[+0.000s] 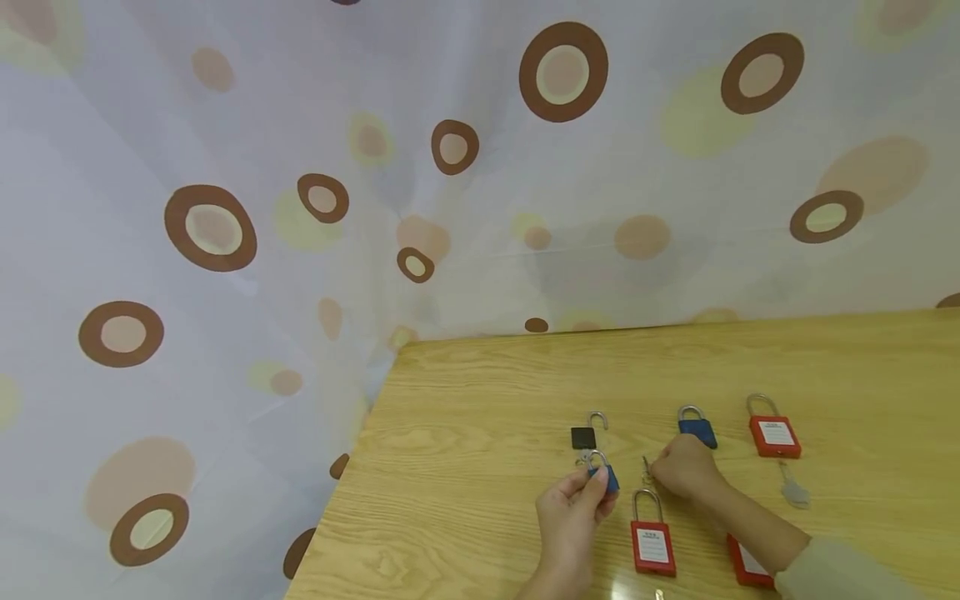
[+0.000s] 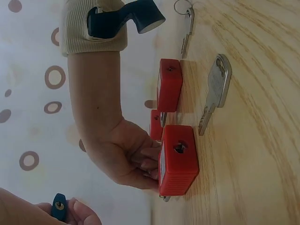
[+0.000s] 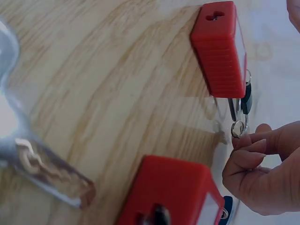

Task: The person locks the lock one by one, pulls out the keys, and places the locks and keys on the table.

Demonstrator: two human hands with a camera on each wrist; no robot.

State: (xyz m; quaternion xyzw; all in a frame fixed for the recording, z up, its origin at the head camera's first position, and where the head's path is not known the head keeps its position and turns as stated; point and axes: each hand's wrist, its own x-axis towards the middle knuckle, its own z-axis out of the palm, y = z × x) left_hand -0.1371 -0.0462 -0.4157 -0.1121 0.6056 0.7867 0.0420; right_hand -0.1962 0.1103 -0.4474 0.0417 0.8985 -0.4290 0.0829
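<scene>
My left hand (image 1: 567, 518) pinches a small blue padlock (image 1: 609, 479) by its body, shackle pointing away. In the left wrist view its keyhole end (image 2: 59, 206) shows between the fingers. My right hand (image 1: 686, 468) reaches over the table and pinches a small key ring (image 3: 238, 129) between thumb and fingertip. A small key (image 1: 646, 463) shows at those fingertips in the head view. Just beyond the left hand lies a black padlock (image 1: 582, 438) with its shackle swung open. A red padlock (image 1: 652, 546) with a white label lies between the two hands.
Beyond the right hand lies another blue padlock (image 1: 697, 429). To its right are a red padlock (image 1: 775, 436) and a key (image 1: 795, 492). Under the right forearm, another red padlock (image 1: 748, 562) is partly covered. A spotted curtain (image 1: 480, 208) borders the wooden table (image 1: 450, 467).
</scene>
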